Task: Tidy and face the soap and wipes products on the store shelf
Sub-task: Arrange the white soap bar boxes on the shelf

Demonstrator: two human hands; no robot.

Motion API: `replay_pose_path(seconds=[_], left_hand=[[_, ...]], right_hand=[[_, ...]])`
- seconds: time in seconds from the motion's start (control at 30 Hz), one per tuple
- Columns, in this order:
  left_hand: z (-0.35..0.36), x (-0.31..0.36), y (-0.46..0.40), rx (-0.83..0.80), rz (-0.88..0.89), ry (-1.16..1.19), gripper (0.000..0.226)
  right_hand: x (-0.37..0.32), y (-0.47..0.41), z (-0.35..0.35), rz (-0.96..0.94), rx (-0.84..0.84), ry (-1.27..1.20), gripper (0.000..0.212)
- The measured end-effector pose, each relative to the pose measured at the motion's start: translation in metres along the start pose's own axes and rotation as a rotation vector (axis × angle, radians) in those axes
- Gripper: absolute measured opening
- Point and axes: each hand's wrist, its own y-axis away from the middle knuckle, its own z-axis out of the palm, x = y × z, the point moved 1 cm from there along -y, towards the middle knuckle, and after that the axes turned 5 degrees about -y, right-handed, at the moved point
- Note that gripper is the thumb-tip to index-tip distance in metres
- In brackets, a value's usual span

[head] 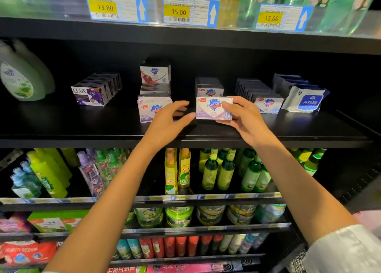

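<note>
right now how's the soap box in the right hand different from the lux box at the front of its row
The held Safeguard box is white and lilac; the Lux box is dark purple. The Safeguard box is gripped by the right hand, facing squarely forward, while the Lux box rests on the shelf untouched, turned at an angle. Both are small rectangular soap boxes.

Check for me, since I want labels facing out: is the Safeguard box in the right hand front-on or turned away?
Front-on. The Safeguard box in the right hand shows its shield logo and brand name toward the camera.
</note>
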Motion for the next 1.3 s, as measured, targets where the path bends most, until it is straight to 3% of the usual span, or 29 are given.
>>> replay_pose_path(seconds=[0.13, 0.23, 0.33, 0.77, 0.97, 1.3], left_hand=[[0.021, 0.015, -0.025, -0.077, -0.248, 0.488, 0.04], [0.029, 0.018, -0.029, -0.189, -0.274, 0.719, 0.033], [0.025, 0.013, -0.029, -0.183, -0.272, 0.817, 0.03], [0.022, 0.005, -0.03, -0.136, -0.262, 0.818, 0.033], [0.021, 0.005, -0.031, -0.09, -0.277, 0.86, 0.022], [0.02, 0.003, -0.03, -0.126, -0.286, 0.868, 0.039]], right_hand=[[-0.001, 0.003, -0.001, -0.004, -0.004, -0.022, 0.034], [-0.001, 0.004, -0.002, -0.013, -0.007, -0.006, 0.037], [-0.001, 0.004, -0.002, -0.02, -0.023, 0.018, 0.037], [-0.003, 0.008, 0.004, -0.034, -0.096, 0.04, 0.032], [-0.004, 0.009, 0.006, -0.023, -0.082, 0.001, 0.028], [-0.002, 0.008, -0.001, -0.059, -0.098, -0.018, 0.034]])
